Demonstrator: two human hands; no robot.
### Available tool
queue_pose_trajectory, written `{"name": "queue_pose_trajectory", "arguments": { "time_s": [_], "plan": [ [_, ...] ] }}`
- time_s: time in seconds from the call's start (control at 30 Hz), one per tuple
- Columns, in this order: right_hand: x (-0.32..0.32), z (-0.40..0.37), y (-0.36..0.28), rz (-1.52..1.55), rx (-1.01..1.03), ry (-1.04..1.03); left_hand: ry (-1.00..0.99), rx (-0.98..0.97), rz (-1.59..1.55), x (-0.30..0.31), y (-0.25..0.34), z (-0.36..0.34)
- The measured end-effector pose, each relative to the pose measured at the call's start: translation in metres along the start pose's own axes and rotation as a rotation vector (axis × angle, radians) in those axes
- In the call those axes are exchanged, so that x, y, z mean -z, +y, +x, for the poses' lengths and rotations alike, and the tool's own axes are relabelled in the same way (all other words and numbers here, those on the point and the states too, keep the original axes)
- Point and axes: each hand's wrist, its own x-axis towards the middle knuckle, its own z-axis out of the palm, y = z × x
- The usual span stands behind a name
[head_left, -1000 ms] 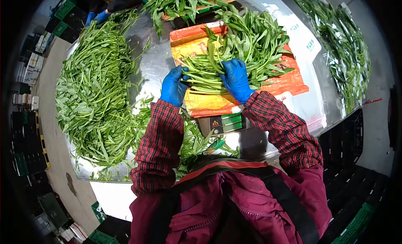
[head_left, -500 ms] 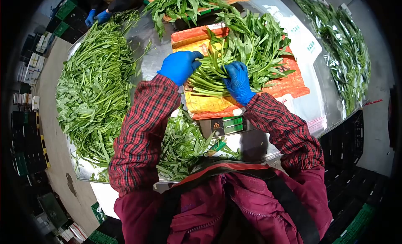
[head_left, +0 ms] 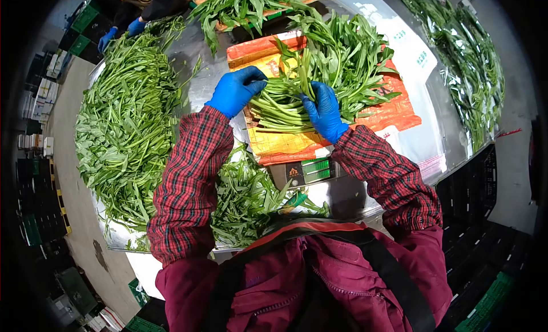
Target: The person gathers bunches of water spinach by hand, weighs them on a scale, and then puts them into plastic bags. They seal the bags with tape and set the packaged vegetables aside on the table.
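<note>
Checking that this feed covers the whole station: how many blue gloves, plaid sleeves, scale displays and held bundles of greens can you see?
Blue gloves: 4, on the left hand, the right hand and a co-worker's two hands at the far end
Plaid sleeves: 2
Scale display: 1
Bundle of greens, held: 1
Total: 8

Left hand (head_left: pixel 236 90) and right hand (head_left: pixel 323 110) grip greens bunch (head_left: pixel 285 104).
</note>
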Motion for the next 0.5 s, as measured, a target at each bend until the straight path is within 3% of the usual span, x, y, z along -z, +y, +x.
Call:
{"name": "queue_pose_trajectory", "arguments": {
  "time_s": [0.07,0.23,0.37,0.5],
  "plan": [
    [0.0,0.001,-0.001,0.014,-0.001,-0.003,0.111,0.045,-0.333,-0.005,-0.005,-0.011],
    [0.012,0.011,-0.009,0.027,0.049,-0.104,0.304,0.051,-0.591,-0.022,-0.01,-0.018],
    [0.031,0.026,-0.025,-0.083,0.139,-0.164,0.278,0.086,-0.651,-0.01,-0.001,-0.021],
    [0.026,0.022,-0.016,-0.085,0.093,-0.217,0.669,0.032,-0.902,0.011,0.003,-0.029]
  ]
}}
